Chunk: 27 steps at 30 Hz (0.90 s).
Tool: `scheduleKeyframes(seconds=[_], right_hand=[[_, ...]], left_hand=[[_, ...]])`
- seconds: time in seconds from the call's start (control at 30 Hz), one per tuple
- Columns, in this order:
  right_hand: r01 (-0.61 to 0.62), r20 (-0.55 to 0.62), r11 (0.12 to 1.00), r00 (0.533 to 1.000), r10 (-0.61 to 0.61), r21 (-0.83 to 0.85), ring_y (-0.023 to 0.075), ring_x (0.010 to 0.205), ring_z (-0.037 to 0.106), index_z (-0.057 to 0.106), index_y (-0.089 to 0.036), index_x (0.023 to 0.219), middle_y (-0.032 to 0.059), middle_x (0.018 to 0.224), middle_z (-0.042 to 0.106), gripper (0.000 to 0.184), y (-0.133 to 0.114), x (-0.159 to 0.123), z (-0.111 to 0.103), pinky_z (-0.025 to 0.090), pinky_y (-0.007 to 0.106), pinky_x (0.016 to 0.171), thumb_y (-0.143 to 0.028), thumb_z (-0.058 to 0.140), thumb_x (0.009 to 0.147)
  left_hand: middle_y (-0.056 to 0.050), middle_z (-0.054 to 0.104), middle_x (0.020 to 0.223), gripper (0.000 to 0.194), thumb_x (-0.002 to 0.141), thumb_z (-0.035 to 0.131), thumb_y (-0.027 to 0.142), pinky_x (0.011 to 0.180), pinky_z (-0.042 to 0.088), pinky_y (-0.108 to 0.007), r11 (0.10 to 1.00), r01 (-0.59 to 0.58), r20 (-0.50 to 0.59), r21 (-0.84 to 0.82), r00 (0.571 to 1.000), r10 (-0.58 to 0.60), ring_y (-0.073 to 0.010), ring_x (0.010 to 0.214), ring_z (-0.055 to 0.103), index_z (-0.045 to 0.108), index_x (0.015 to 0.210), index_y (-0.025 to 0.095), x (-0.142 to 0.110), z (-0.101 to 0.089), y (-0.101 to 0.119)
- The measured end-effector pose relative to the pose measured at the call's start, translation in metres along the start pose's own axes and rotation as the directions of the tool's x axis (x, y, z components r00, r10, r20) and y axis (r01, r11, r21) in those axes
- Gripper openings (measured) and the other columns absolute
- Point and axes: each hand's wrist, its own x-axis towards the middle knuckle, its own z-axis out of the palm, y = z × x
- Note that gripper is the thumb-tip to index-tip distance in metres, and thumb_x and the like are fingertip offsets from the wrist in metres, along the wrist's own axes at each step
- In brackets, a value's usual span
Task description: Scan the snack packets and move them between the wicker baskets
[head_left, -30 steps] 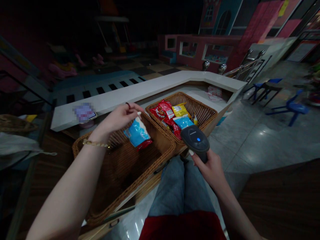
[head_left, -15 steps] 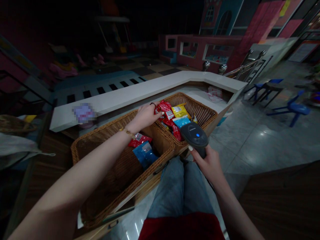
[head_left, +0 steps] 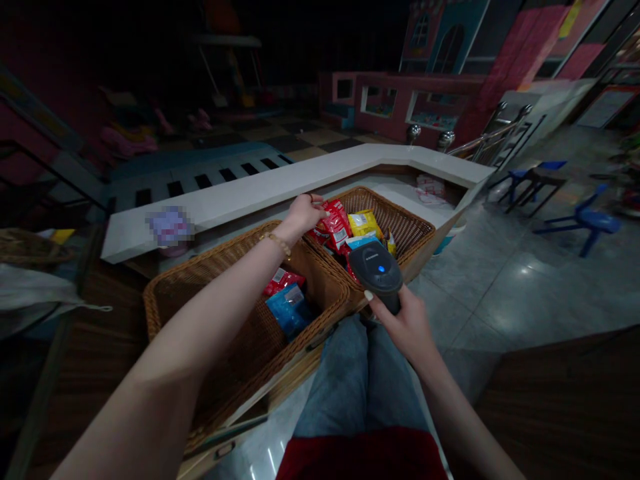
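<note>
Scanner (head_left: 375, 263), black with a blue light, is gripped in the right hand (head_left: 407, 320) by the right basket's (head_left: 403, 217) near edge. The left hand (head_left: 305, 213) is at a red packet (head_left: 339, 225) on that basket's left side; whether it grips it, I cannot tell. A yellow packet (head_left: 363, 223) lies just right. The left basket (head_left: 320, 280) holds a blue packet (head_left: 290, 312).

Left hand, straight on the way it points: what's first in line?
Most likely the red packet in the right-hand basket. The left hand sits right at the packet's edge; depth is unclear, so touch or a slight gap can't be told.
</note>
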Motion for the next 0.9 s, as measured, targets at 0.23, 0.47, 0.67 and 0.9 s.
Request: scheduleKeyframes(seconds=[0.23, 0.47, 0.67, 0.9], right_hand=[[0.009, -0.003, 1.0, 1.0, -0.009, 0.018, 0.0242, 0.075, 0.07, 0.066, -0.02, 0.091, 0.005, 0.083, 0.075, 0.016, -0.004, 0.002, 0.005, 0.053, 0.032, 0.07, -0.036, 0.063, 0.088], [0.006, 0.016, 1.0, 1.0, -0.006, 0.028, 0.0265, 0.076, 0.073, 0.066, -0.021, 0.091, 0.0064, 0.08, 0.076, 0.022, -0.008, 0.014, 0.015, 0.053, 0.032, 0.067, -0.042, 0.063, 0.088], [-0.042, 0.051, 0.999, 0.998, 0.042, -0.007, 0.026, 0.067, 0.073, 0.065, -0.022, 0.094, 0.0044, 0.071, 0.074, 0.022, -0.01, 0.015, 0.02, 0.05, 0.03, 0.061, -0.042, 0.059, 0.089], [0.05, 0.104, 0.995, 0.994, -0.042, -0.081, 0.0251, 0.063, 0.072, 0.066, -0.022, 0.095, 0.0037, 0.07, 0.073, 0.02, -0.015, 0.012, 0.017, 0.049, 0.029, 0.06, -0.037, 0.058, 0.085]], left_hand=[[-0.005, 0.075, 0.085, 0.02, 0.077, 0.068, 0.006, 0.083, 0.053, -0.03, 0.952, 0.073, 0.109, -0.298, 0.993, -0.043, -0.0132, 0.074, 0.066, 0.073, 0.096, 0.01, -0.053, -0.048, -0.014], [-0.001, 0.074, 0.083, 0.018, 0.073, 0.074, 0.013, 0.079, 0.054, -0.025, 0.933, -0.011, 0.061, -0.36, 0.997, 0.036, -0.0123, 0.076, 0.067, 0.066, 0.09, 0.014, -0.08, -0.06, -0.049], [0.0, 0.073, 0.08, 0.02, 0.076, 0.075, 0.012, 0.077, 0.055, -0.024, 0.892, 0.031, 0.092, -0.451, 0.996, 0.012, -0.0108, 0.071, 0.067, 0.061, 0.09, 0.016, -0.08, -0.056, -0.06], [0.001, 0.072, 0.077, 0.025, 0.075, 0.077, 0.013, 0.075, 0.056, -0.025, 0.869, 0.052, 0.082, -0.493, 0.997, -0.013, -0.011, 0.068, 0.068, 0.058, 0.091, 0.016, -0.08, -0.054, -0.061]])
